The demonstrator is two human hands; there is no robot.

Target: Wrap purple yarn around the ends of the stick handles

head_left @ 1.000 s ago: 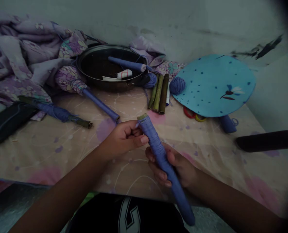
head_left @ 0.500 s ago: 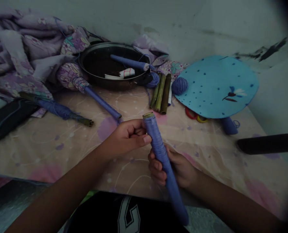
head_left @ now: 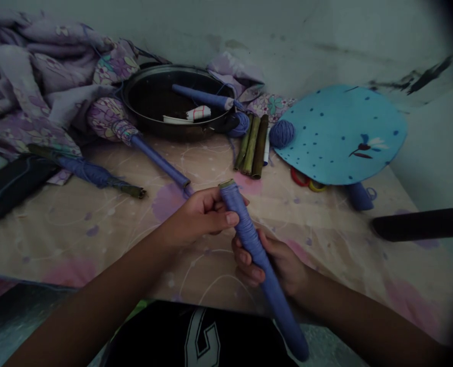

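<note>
Across the pale patterned sheet (head_left: 61,239), a crumpled lilac floral cloth (head_left: 35,86) is lying heaped at the far left, and a black pan (head_left: 176,70) is sitting near the wall. My left hand (head_left: 197,216) is closing around the upper end of a violet-blue yarn-wrapped stick (head_left: 249,244), its fingers (head_left: 214,206) curled tightly and its thumb lying along the near side. The stick is crossing in front of me, its pale cut tip pointing up and away toward the pan and its long axis slanting down to the right, past the sheet's near edge. My right hand (head_left: 275,265) is gripping lower on the stick, its fingers (head_left: 245,265) curling around the wrapping, with the stick's far end hanging free below. Beyond my hands, green stem pieces (head_left: 251,148) and a ball of violet yarn (head_left: 282,133) are lying side by side, and a round blue paper fan (head_left: 341,135) is resting at the right.
</note>
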